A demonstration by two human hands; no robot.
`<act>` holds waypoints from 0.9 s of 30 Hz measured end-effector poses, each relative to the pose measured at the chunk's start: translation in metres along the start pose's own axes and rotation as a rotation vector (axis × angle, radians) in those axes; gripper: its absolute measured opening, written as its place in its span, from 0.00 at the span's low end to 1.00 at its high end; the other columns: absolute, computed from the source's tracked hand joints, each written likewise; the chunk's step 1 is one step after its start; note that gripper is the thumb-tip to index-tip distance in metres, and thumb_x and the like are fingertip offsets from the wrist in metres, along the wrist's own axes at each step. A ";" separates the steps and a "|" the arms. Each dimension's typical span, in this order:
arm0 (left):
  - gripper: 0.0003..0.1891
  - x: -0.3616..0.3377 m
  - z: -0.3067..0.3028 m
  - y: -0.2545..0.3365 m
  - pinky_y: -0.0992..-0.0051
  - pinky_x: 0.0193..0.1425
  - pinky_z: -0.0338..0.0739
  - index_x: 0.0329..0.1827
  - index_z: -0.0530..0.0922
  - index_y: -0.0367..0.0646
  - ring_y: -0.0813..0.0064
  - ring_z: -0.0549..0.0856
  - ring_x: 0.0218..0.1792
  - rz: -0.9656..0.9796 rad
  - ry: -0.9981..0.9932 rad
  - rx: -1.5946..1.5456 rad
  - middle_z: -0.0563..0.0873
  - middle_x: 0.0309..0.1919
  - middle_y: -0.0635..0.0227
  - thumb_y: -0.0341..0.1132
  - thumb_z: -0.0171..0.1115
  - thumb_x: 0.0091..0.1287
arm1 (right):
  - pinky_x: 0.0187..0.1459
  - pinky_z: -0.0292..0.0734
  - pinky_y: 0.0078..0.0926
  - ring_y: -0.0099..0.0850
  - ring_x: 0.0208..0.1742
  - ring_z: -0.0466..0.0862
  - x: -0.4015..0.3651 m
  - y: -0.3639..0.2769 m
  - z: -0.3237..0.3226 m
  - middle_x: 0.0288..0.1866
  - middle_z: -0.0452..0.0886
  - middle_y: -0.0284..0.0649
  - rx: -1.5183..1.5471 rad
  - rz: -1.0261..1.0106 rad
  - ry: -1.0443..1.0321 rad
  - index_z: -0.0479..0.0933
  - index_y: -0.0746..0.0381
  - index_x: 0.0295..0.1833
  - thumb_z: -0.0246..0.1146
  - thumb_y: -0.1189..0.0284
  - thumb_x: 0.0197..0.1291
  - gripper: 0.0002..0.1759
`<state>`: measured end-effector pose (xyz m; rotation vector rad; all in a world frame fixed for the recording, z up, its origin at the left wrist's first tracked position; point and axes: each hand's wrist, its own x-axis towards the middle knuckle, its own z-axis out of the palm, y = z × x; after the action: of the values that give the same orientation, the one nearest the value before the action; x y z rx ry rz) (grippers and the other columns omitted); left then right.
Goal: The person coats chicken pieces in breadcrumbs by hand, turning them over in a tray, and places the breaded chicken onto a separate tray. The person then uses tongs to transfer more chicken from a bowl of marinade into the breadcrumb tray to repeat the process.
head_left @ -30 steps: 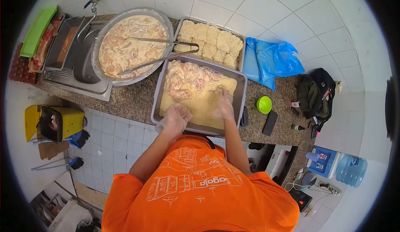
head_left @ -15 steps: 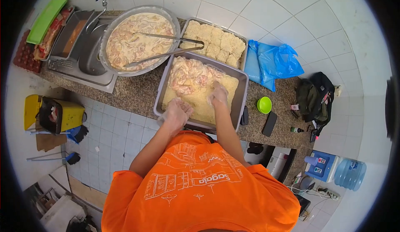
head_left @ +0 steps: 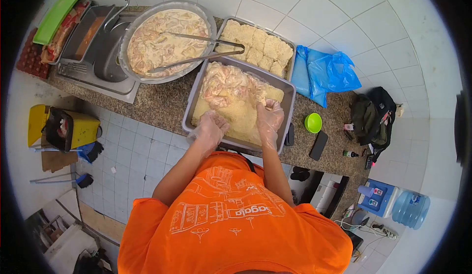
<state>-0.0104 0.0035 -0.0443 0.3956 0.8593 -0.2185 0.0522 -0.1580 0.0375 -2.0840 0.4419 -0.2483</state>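
Clear gloves cover both hands over a grey tub [head_left: 186,107] of pale crumbs [head_left: 241,121] and raw battered meat [head_left: 223,84]. My left hand [head_left: 212,128] is at the near left side of the tub, its fingers loosely curved and apart above the crumbs, holding nothing visible. On the right, my right hand [head_left: 270,121] has its fingers closed on a crumb-coated piece of meat [head_left: 265,103] at the edge of the pile. Metal tongs [head_left: 228,47] lie across a large round basin [head_left: 123,43] of meat in pale batter. Behind the tub, a tray holds rows of coated pieces [head_left: 255,43].
Blue plastic bags [head_left: 324,75] lie right of the tray. A green bowl [head_left: 312,123], a dark phone [head_left: 318,145] and a black bag [head_left: 376,121] are farther right on the counter. At the left are a sink [head_left: 110,57] and a yellow bin [head_left: 83,132].
My right hand has moved slightly right and its fingers have closed on a piece at the pile's edge. My left hand has shifted only slightly. The whole view has shifted a little.
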 end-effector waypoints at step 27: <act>0.22 0.002 0.098 -0.062 0.58 0.62 0.71 0.59 0.71 0.39 0.60 0.79 0.54 -0.347 -0.238 0.056 0.80 0.53 0.58 0.43 0.39 0.70 | 0.53 0.72 0.38 0.50 0.51 0.77 0.024 0.138 -0.029 0.45 0.79 0.51 -0.557 -0.389 -0.556 0.78 0.61 0.41 0.52 0.69 0.59 0.12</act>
<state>0.0369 -0.0943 -0.0039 0.2640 0.6833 -0.6003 0.0348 -0.2561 -0.0648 -2.6461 -0.2696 0.2656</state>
